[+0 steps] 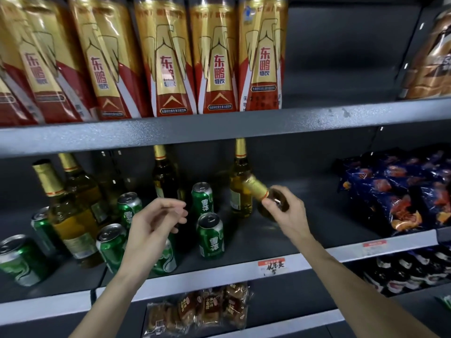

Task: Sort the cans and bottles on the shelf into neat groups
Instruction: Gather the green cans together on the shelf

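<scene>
On the middle shelf stand several green cans and gold-foiled beer bottles, mixed together. My right hand grips a tilted bottle by its neck, foil top pointing up-left, beside an upright bottle. My left hand hovers with fingers apart and holds nothing, in front of a green can. Two more cans stand between my hands. Further bottles and cans crowd the left side.
The top shelf holds a row of tall gold-and-red drink bottles. Dark blue snack bags fill the right end of the middle shelf. Packaged cakes and dark bottles lie on the shelf below. A price tag sits on the shelf edge.
</scene>
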`<state>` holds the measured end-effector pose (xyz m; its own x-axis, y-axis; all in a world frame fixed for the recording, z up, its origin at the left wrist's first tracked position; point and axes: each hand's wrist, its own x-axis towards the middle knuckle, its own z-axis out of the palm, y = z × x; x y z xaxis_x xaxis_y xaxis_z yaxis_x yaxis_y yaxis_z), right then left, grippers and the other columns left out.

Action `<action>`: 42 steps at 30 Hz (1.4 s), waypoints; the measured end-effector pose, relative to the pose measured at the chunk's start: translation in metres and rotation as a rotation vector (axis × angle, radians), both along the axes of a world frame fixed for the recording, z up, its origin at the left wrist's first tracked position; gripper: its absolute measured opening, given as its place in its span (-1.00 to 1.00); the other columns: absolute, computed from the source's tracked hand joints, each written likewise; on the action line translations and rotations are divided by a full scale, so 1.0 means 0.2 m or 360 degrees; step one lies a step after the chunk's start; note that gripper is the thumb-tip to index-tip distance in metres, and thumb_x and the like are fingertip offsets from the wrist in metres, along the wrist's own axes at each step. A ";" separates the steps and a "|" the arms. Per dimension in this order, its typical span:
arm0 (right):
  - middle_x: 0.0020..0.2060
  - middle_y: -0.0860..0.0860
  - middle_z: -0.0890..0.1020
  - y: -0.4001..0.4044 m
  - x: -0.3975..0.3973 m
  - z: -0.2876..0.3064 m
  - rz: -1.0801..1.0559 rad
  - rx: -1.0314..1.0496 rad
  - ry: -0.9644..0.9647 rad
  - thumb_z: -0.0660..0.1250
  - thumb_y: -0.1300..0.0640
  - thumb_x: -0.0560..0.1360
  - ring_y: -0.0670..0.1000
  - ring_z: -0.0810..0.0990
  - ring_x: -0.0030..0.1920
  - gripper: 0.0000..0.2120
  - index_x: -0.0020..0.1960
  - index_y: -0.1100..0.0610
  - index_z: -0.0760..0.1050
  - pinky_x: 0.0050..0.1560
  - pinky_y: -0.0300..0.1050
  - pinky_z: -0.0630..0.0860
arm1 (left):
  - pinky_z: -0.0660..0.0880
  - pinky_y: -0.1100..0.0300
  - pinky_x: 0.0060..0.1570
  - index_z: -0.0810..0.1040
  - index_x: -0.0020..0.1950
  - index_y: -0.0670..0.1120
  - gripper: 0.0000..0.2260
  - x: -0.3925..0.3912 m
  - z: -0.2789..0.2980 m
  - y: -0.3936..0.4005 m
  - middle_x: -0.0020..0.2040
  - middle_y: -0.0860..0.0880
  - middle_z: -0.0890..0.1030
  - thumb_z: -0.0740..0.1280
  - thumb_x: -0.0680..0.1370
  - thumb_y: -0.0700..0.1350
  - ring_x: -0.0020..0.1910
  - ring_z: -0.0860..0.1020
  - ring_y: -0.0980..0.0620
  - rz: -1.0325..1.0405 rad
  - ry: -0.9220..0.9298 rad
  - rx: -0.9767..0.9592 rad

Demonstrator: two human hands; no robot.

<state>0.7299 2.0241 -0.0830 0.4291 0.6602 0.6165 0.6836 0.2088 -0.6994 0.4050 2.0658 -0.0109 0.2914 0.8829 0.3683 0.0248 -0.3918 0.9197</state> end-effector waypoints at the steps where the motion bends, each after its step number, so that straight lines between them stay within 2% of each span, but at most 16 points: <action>1: -0.01 -0.04 0.69 0.01 -0.03 0.02 0.0046 0.0058 0.0241 0.35 -0.34 0.45 -0.03 0.66 0.05 -0.47 0.17 0.07 0.59 0.12 -0.02 0.59 | 0.62 0.06 -0.04 0.69 0.06 -0.09 -0.88 -0.01 0.00 0.00 -0.09 -0.08 0.74 0.37 0.63 -0.25 -0.05 0.71 -0.02 0.0001 0.0001 0.0010; 4: -0.02 0.01 0.69 0.03 -0.13 0.06 0.0092 0.0187 0.0771 0.26 -0.38 0.45 -0.03 0.68 0.05 -0.36 0.18 0.15 0.58 0.12 -0.04 0.62 | 0.61 0.12 -0.08 0.69 0.05 -0.09 -0.88 -0.03 0.00 -0.01 -0.08 -0.09 0.74 0.37 0.63 -0.25 -0.06 0.71 -0.02 0.0006 -0.0002 0.0015; 6: -0.01 0.03 0.70 0.05 -0.18 0.05 0.0091 0.0203 0.0944 0.23 -0.40 0.44 -0.01 0.69 0.05 -0.34 0.19 0.14 0.57 0.09 -0.07 0.64 | 0.61 0.20 -0.11 0.69 0.05 -0.09 -0.89 -0.04 0.00 -0.02 -0.08 -0.09 0.74 0.37 0.63 -0.24 -0.06 0.71 -0.01 0.0010 -0.0008 0.0009; 8: -0.03 0.03 0.70 0.08 -0.21 0.05 0.0097 0.0199 0.0977 0.22 -0.41 0.44 -0.06 0.71 0.01 -0.37 0.15 0.10 0.58 0.04 -0.13 0.64 | 0.61 0.24 -0.12 0.69 0.05 -0.10 -0.89 -0.06 0.00 -0.03 -0.07 -0.07 0.75 0.38 0.63 -0.24 -0.06 0.71 -0.01 0.0017 -0.0009 0.0003; 13: 0.03 0.04 0.71 0.13 -0.25 0.07 0.0112 0.0113 0.0957 0.22 -0.45 0.45 0.03 0.70 0.08 -0.35 0.18 0.10 0.56 0.17 0.08 0.64 | 0.60 0.24 -0.15 0.69 0.03 -0.11 -0.89 -0.11 0.00 -0.03 -0.04 -0.04 0.76 0.37 0.63 -0.26 -0.08 0.72 -0.01 0.0050 -0.0036 -0.0011; 16: 0.03 0.03 0.70 0.13 -0.25 0.08 0.0135 0.0074 0.0959 0.23 -0.49 0.41 0.03 0.70 0.09 -0.32 0.17 0.07 0.55 0.19 0.09 0.63 | 0.62 0.20 -0.14 0.69 0.04 -0.11 -0.89 -0.13 -0.01 -0.03 -0.08 -0.07 0.75 0.37 0.64 -0.24 -0.09 0.71 -0.01 0.0063 -0.0055 0.0002; 20: 0.09 0.01 0.69 0.10 -0.24 0.09 0.0146 0.0022 0.0924 0.22 -0.64 0.29 0.03 0.68 0.15 -0.14 0.23 0.05 0.53 0.21 0.02 0.61 | 0.65 0.19 -0.14 0.69 0.06 -0.11 -0.89 -0.16 -0.04 -0.02 -0.11 -0.08 0.74 0.36 0.64 -0.24 -0.09 0.71 0.00 0.0079 -0.0046 0.0010; 23: 0.26 -0.06 0.58 0.08 -0.24 0.10 0.0161 0.0001 0.0869 0.21 -0.52 0.44 0.00 0.57 0.32 -0.27 0.41 -0.05 0.38 0.36 0.05 0.51 | 0.63 0.24 -0.19 0.68 0.06 -0.14 -0.89 -0.19 -0.06 0.00 -0.11 -0.11 0.72 0.36 0.64 -0.27 -0.10 0.70 0.01 0.0086 -0.0047 0.0017; 26: 0.43 -0.04 0.45 0.02 -0.26 0.11 0.0075 0.0073 0.0717 0.24 -0.48 0.45 -0.07 0.44 0.43 -0.21 0.54 -0.11 0.21 0.49 0.15 0.39 | 0.61 0.28 -0.20 0.68 0.05 -0.16 -0.90 -0.22 -0.08 0.02 -0.13 -0.13 0.72 0.36 0.64 -0.27 -0.10 0.71 0.03 0.0086 -0.0057 0.0009; 28: 0.50 -0.04 0.37 -0.02 -0.29 0.14 0.0015 0.0154 0.0583 0.26 -0.45 0.46 -0.06 0.37 0.49 -0.25 0.54 -0.17 0.19 0.51 0.10 0.34 | 0.63 0.23 -0.12 0.69 0.06 -0.13 -0.90 -0.23 -0.10 0.05 -0.12 -0.12 0.72 0.38 0.64 -0.24 -0.09 0.71 0.04 0.0095 -0.0040 0.0016; 31: 0.48 -0.05 0.38 -0.08 -0.37 0.20 0.0033 0.0256 0.0424 0.28 -0.29 0.51 -0.11 0.37 0.48 -0.32 0.54 -0.09 0.21 0.49 -0.10 0.32 | 0.64 0.21 -0.04 0.69 0.06 -0.11 -0.90 -0.25 -0.12 0.08 -0.09 -0.10 0.73 0.38 0.63 -0.25 -0.07 0.71 0.04 0.0130 -0.0059 0.0005; 34: 0.43 -0.06 0.41 -0.09 -0.45 0.24 0.0074 0.0301 0.0336 0.29 -0.22 0.52 -0.06 0.37 0.47 -0.40 0.50 -0.08 0.26 0.46 -0.14 0.34 | 0.61 0.25 -0.04 0.69 0.05 -0.10 -0.89 -0.27 -0.13 0.11 -0.07 -0.08 0.73 0.39 0.62 -0.26 -0.06 0.70 0.06 0.0174 -0.0097 0.0003; 37: 0.48 0.02 0.36 -0.10 -0.54 0.27 0.0049 0.0362 0.0176 0.32 -0.12 0.53 0.02 0.33 0.51 -0.40 0.51 0.01 0.27 0.47 -0.19 0.32 | 0.58 0.28 -0.04 0.69 0.04 -0.07 -0.92 -0.29 -0.16 0.13 -0.06 -0.01 0.73 0.42 0.61 -0.21 -0.02 0.69 0.06 0.0230 -0.0125 -0.0010; 40: 0.48 0.02 0.38 -0.09 -0.61 0.29 0.0156 0.0314 0.0183 0.33 -0.11 0.53 -0.09 0.36 0.48 -0.40 0.50 0.05 0.29 0.40 -0.36 0.34 | 0.58 0.23 0.05 0.68 0.10 -0.07 -0.91 -0.30 -0.20 0.14 -0.01 0.08 0.73 0.44 0.60 -0.17 0.04 0.69 0.12 0.0301 -0.0126 -0.0015; 42: 0.47 -0.02 0.41 -0.06 -0.65 0.27 0.0219 0.0245 0.0183 0.34 -0.12 0.52 -0.13 0.38 0.47 -0.38 0.51 0.08 0.31 0.42 -0.30 0.34 | 0.58 0.25 0.12 0.65 0.19 -0.07 -0.82 -0.30 -0.23 0.14 0.07 0.08 0.73 0.45 0.59 -0.16 0.12 0.67 0.15 0.0330 -0.0120 0.0000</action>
